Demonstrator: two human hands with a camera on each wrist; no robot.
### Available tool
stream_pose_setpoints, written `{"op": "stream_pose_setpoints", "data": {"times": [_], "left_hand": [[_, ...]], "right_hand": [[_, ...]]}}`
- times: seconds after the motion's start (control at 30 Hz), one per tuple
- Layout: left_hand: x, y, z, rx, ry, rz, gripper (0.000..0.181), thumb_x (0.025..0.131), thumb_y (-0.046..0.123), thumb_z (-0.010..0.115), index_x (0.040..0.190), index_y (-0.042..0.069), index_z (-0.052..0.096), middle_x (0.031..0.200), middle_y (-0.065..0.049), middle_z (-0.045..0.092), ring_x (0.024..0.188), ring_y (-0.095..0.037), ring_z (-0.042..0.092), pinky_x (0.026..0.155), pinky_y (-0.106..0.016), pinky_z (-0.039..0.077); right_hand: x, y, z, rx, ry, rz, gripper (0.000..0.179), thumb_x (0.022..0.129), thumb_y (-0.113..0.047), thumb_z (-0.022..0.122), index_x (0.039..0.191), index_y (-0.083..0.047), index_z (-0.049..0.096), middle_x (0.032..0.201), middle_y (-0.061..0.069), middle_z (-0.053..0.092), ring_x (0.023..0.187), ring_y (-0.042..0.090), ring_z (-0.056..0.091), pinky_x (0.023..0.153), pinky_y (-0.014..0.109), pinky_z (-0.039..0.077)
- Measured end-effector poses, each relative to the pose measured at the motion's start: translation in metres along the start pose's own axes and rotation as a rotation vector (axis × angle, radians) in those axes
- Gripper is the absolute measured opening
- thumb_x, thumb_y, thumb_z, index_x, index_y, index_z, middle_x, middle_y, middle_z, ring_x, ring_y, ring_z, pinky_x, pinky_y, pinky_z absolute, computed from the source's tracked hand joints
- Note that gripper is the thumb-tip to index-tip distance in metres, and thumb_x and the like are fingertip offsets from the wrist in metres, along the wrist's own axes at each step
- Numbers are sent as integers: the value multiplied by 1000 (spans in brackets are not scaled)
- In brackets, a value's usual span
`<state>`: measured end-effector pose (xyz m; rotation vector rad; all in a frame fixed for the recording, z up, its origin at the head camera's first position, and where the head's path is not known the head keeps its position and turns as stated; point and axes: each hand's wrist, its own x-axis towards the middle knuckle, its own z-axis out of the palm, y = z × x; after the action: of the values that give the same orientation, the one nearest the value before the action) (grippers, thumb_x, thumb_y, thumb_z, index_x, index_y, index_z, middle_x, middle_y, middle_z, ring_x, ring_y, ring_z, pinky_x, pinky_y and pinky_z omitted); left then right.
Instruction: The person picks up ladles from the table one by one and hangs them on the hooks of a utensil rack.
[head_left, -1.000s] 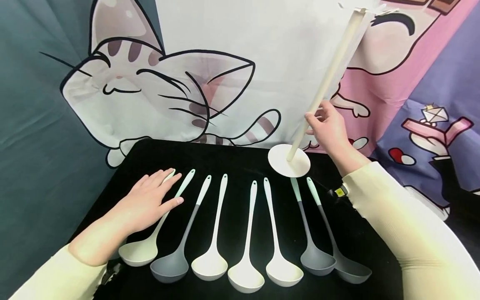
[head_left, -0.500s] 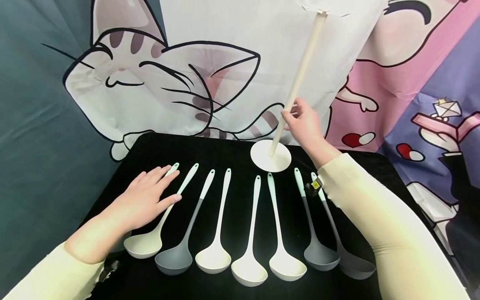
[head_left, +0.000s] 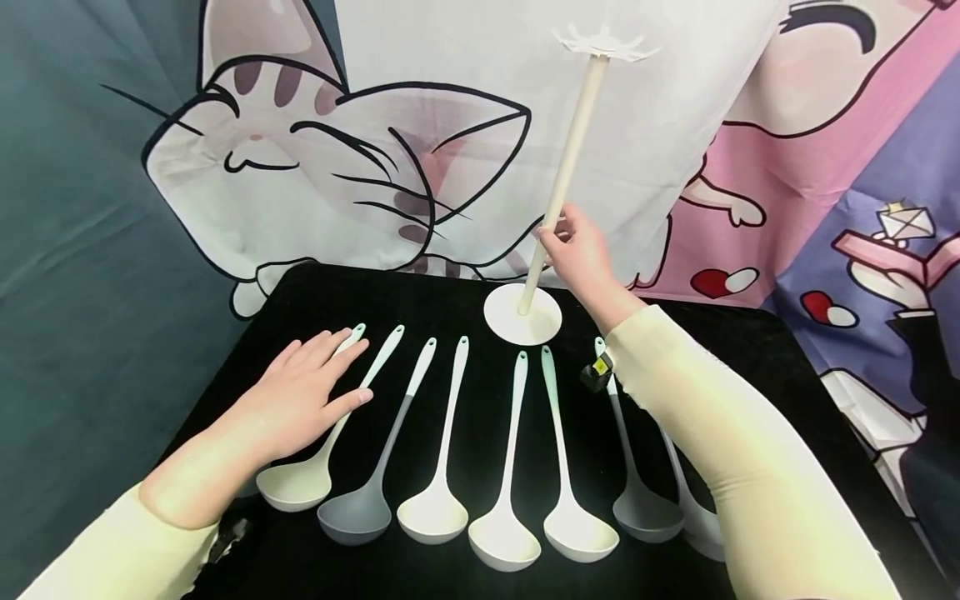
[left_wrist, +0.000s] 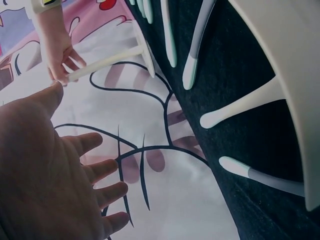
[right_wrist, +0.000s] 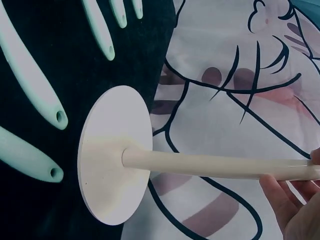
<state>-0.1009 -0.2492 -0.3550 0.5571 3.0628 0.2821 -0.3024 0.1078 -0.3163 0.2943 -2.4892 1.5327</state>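
Note:
A cream stand (head_left: 567,158) has a round base (head_left: 501,315), a long pole and a ring of prongs on top. My right hand (head_left: 588,262) grips its pole between thumb and fingers, as the right wrist view also shows. The stand leans slightly; whether its base touches the table I cannot tell. My left hand (head_left: 300,404) is spread palm down over the leftmost ladle handles, gripping nothing. Several ladles lie side by side, some cream like the middle ladle (head_left: 432,512), some grey-bowled like the second visible one (head_left: 355,518). My right sleeve partly hides the rightmost ladle (head_left: 701,525).
The ladles lie on a black cloth (head_left: 420,300) with their handles toward the back. Behind it hangs a curtain (head_left: 450,50) printed with a cartoon cat. A small black device with a yellow-green face (head_left: 600,367) is at my right wrist.
My right hand has carried the stand leftward, from above the right-hand ladles to behind the middle ones. The stand is more upright now. My left hand has hardly moved.

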Motion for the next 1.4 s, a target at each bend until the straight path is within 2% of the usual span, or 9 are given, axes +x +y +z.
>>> {"op": "stream_pose_setpoints", "data": {"times": [0.1, 0.3, 0.57, 0.83, 1.07, 1.3, 1.4], "left_hand": [[0, -1, 1, 1, 0, -2, 73, 100, 60, 43, 155, 11, 34, 160, -17, 25, 147, -39, 20, 116, -60, 12], [0, -1, 3, -4, 4, -10, 71, 100, 57, 46, 154, 12, 34, 160, -17, 26, 146, -39, 21, 115, -60, 13], [1, -2, 4, -17, -3, -4, 73, 100, 59, 43, 155, 13, 33, 159, -17, 26, 146, -40, 21, 115, -60, 13], [-1, -6, 7, -28, -11, -2, 73, 100, 60, 42, 155, 13, 33, 161, -15, 24, 146, -41, 21, 115, -61, 14], [3, -3, 9, -37, -10, 4, 73, 100, 60, 41, 155, 13, 32, 162, -14, 23, 147, -40, 20, 115, -61, 14], [5, -3, 11, -31, -32, -1, 75, 100, 64, 37, 156, 14, 30, 163, -14, 19, 148, -40, 17, 115, -61, 12], [6, -3, 13, -45, -40, -3, 77, 99, 66, 35, 157, 15, 30, 163, -14, 19, 148, -39, 17, 115, -61, 11]], "right_hand": [[2, 2, 4, -5, 0, 10, 23, 97, -17, 62, 117, -7, 56, 102, 11, 66, 90, 21, 66, 76, 41, 58], [4, 6, 10, -54, -2, 19, 22, 98, -18, 61, 118, -9, 55, 102, 9, 65, 92, 19, 66, 71, 31, 57], [6, 10, 18, -68, -4, 42, 31, 99, -20, 60, 128, -9, 54, 107, 9, 64, 96, 19, 64, 74, 33, 58], [8, 17, 29, -67, -28, 15, 27, 98, -18, 60, 123, -8, 58, 103, 8, 66, 92, 20, 65, 71, 33, 58], [7, 19, 26, -118, -17, -32, 25, 97, -18, 61, 120, -6, 58, 101, 9, 67, 91, 22, 66, 77, 36, 55], [5, 14, 24, -235, -58, -1, 24, 99, -27, 56, 120, -16, 53, 105, 2, 65, 97, 18, 64, 85, 37, 51], [5, 15, 25, -256, -80, 16, 24, 100, -30, 55, 120, -16, 52, 106, 1, 64, 99, 18, 64, 85, 38, 50]]}}
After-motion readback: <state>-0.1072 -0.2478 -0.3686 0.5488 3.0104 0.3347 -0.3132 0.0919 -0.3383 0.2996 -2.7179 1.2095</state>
